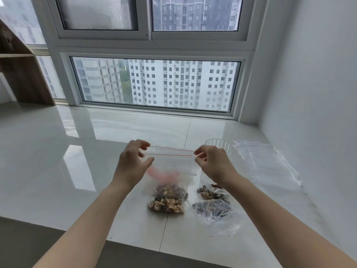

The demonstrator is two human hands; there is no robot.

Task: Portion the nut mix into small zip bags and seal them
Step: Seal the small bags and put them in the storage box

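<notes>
white sill [77, 171] below a window: left hand [133, 163] and right hand [212, 163] each pinch an end of a zip bag [172, 171] holding nuts [168, 200], its red-lined mouth gaping, raised over the sill beside spare bags [266, 163].

zip bag [171, 167]: clear, red-lined mouth open, held upright, nuts at bottom | filled bags [211, 200]: laid flat beside it | empty bags [264, 161]: stacked toward sill's right edge

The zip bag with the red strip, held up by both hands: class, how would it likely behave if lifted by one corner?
The zip bag is thin film, so probably floppy. Nuts pooled at its bottom would likely swing and tilt it. Its mouth looks unsealed; nuts might spill.
</notes>
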